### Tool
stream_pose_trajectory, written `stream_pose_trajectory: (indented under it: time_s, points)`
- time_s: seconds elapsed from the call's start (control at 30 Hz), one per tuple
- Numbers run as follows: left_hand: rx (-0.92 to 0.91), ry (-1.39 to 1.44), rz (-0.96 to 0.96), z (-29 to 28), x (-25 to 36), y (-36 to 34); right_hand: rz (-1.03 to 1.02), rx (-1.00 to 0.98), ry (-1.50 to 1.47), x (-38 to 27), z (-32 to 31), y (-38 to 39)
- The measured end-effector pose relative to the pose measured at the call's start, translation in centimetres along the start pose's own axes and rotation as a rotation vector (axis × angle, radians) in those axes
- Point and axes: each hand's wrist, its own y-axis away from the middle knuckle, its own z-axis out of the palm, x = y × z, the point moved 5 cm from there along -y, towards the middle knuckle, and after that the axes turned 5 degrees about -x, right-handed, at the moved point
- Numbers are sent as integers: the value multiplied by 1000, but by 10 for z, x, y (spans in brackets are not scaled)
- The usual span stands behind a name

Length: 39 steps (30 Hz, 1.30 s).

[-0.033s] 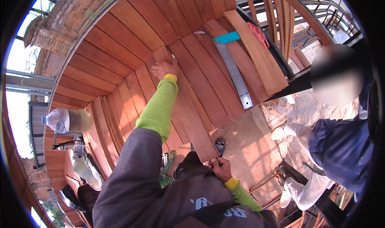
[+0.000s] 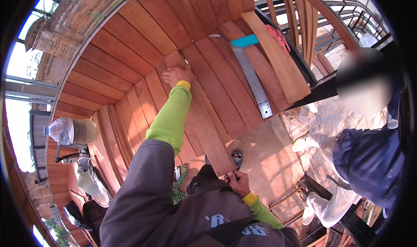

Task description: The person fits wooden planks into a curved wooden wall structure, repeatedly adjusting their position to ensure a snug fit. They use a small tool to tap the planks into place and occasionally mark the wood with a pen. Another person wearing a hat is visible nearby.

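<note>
Across the slatted bench of reddish-brown wood, I see through the head camera a long, flat, reddish-brown wooden board lying lengthwise over the seat slats, its near end jutting past the front edge toward the wearer's body. My view puts the hands well apart, one at each end. The left hand lies over the board near its far end, fingers reaching toward its left side; whether they clamp it or only press, I cannot tell. The right hand is bent at the near end, thumb and fingers drawn together by the corner, and I cannot make out how firmly they hold it, if at all.

I judge the board stiff and fairly light for its length, smooth enough to slide over the slats, and tough, though its thin edges and corners might chip or splinter. I would take hold by both long edges, one hand toward each end, to keep it from swinging.

To its right, apart from it, lies a steel square with a turquoise handle, near a paler loose wooden plank.
</note>
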Motion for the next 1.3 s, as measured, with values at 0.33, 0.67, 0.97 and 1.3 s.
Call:
stream_pose_trajectory:
  time_s: [0.33,0.67,0.97,1.3]
  points:
    - [12,-14,-11,10,5,-21,-57,18,59,-9,-4,-1]
    - [49,-24,8,15,11,-43,-6,80,157,-23,3,5]
    - [94,-36,5,20,16,-42,-94,174,301,-8,5,2]
    - [77,-2,3,15,17,-40,-66,272,413,-20,10,5]
